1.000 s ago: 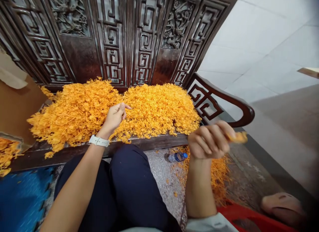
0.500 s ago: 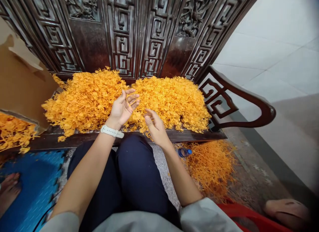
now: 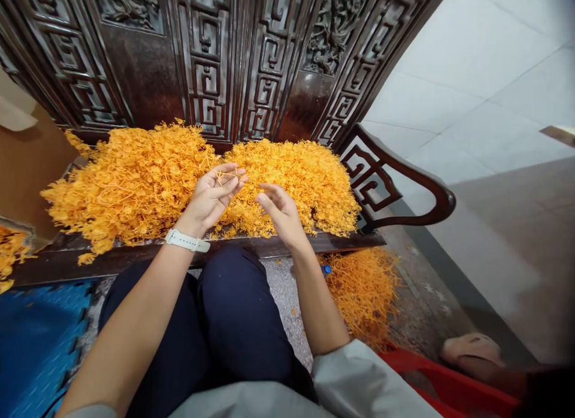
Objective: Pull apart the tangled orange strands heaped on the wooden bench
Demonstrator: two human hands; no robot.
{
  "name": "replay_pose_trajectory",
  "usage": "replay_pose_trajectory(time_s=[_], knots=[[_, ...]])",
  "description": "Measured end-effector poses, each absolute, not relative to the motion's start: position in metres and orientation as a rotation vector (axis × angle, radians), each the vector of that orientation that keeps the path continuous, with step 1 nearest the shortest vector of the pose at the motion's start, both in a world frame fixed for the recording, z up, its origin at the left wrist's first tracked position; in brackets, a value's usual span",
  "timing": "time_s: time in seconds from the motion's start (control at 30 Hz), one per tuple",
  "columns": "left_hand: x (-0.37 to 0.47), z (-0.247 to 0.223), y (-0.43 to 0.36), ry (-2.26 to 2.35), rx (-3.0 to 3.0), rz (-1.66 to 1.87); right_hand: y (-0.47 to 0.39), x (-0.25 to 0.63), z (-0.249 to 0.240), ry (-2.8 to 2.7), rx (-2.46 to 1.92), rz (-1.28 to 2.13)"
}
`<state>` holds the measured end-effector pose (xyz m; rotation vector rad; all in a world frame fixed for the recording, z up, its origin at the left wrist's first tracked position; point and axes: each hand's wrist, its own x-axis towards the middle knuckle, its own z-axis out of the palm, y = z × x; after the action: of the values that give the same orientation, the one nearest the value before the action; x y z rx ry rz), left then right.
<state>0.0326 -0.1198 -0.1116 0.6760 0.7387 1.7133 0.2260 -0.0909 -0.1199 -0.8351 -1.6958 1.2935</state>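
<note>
My left hand (image 3: 207, 199), with a pale watch band on its wrist, pinches a thin yellow-orange plastic stem piece (image 3: 223, 178) between thumb and fingers. Just to its right, my right hand (image 3: 283, 217) is held with fingers curved and apart, and nothing shows in it. Both hands are above the front of a wooden bench. Behind them lie two heaps of the same coloured plastic pieces: a left heap (image 3: 130, 187) with longer stems showing and a right heap (image 3: 305, 184) of small flower-like heads.
A carved dark bench back (image 3: 155, 82) rises behind the heaps, with a curved armrest (image 3: 431, 193) at right. A cardboard box (image 3: 31, 160) stands at left. Below are orange stems (image 3: 363, 292), a blue-capped bottle (image 3: 326, 269), a red plastic object (image 3: 417, 376) and a blue mat (image 3: 36, 340).
My left thumb has closed in over the stem piece, which earlier lay across spread fingers. My right hand stays close by, its fingers slightly raised. The view has shifted to the right.
</note>
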Motion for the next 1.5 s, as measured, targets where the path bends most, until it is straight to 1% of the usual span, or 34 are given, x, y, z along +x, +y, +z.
replay_pose_trajectory(time_s=[0.13, 0.23, 0.37, 0.47, 0.53, 0.6, 0.67, 0.73, 0.77, 0.8, 0.83, 0.87, 0.9, 0.93, 0.97, 1.07, 1.1, 1.17, 1.27, 1.37, 1.5], knots=[[0.036, -0.110, -0.119, 0.695, 0.657, 1.796, -0.096, 0.217, -0.127, -1.853, -0.724, 1.345], [0.037, -0.109, -0.118, 0.700, 0.663, 1.799, -0.098, 0.214, -0.131, -1.699, -0.712, 1.329], [0.035, -0.112, -0.119, 0.755, 0.671, 1.759, -0.081, 0.218, -0.122, -1.407, -0.779, 1.347], [0.033, -0.114, -0.118, 0.773, 0.671, 1.719, -0.065, 0.221, -0.115, -1.408, -0.769, 1.364], [0.033, -0.115, -0.116, 0.792, 0.632, 1.765, -0.062, 0.221, -0.116, -1.397, -0.775, 1.369], [0.033, -0.118, -0.113, 0.831, 0.568, 1.840, -0.070, 0.220, -0.121, -1.425, -0.783, 1.494], [0.033, -0.122, -0.108, 0.878, 0.517, 1.869, -0.089, 0.218, -0.126, -1.480, -0.730, 1.726], [0.028, -0.127, -0.101, 0.908, 0.453, 1.889, -0.116, 0.216, -0.127, -1.623, -0.520, 2.024], [0.024, -0.129, -0.097, 0.916, 0.406, 1.918, -0.129, 0.216, -0.125, -1.746, -0.298, 2.183], [0.018, -0.131, -0.093, 0.918, 0.354, 1.958, -0.141, 0.218, -0.121, -1.896, 0.035, 2.323], [0.011, -0.133, -0.089, 0.913, 0.312, 1.996, -0.150, 0.220, -0.116, -2.035, 0.459, 2.408], [0.005, -0.133, -0.087, 0.901, 0.291, 2.021, -0.155, 0.223, -0.111, -2.099, 0.855, 2.404], [-0.001, -0.134, -0.085, 0.885, 0.295, 2.027, -0.156, 0.227, -0.106, -2.071, 1.094, 2.331], [-0.005, -0.133, -0.085, 0.865, 0.317, 2.019, -0.153, 0.231, -0.102, -1.976, 1.110, 2.228], [-0.006, -0.132, -0.086, 0.843, 0.343, 2.004, -0.147, 0.236, -0.099, -1.850, 0.904, 2.122], [0.000, -0.128, -0.094, 0.792, 0.377, 1.964, -0.115, 0.252, -0.103, -1.412, -0.137, 1.765], [0.004, -0.127, -0.098, 0.781, 0.371, 1.952, -0.104, 0.256, -0.108, -1.300, -0.389, 1.690], [0.014, -0.125, -0.103, 0.763, 0.358, 1.915, -0.085, 0.261, -0.121, -1.151, -0.702, 1.656], [0.023, -0.123, -0.105, 0.752, 0.369, 1.859, -0.067, 0.263, -0.141, -1.039, -0.850, 1.545], [0.024, -0.122, -0.105, 0.769, 0.388, 1.840, -0.057, 0.265, -0.151, -1.135, -0.887, 1.254], [0.029, -0.123, -0.106, 0.789, 0.401, 1.798, -0.061, 0.263, -0.144, -1.482, -1.009, 0.803]])
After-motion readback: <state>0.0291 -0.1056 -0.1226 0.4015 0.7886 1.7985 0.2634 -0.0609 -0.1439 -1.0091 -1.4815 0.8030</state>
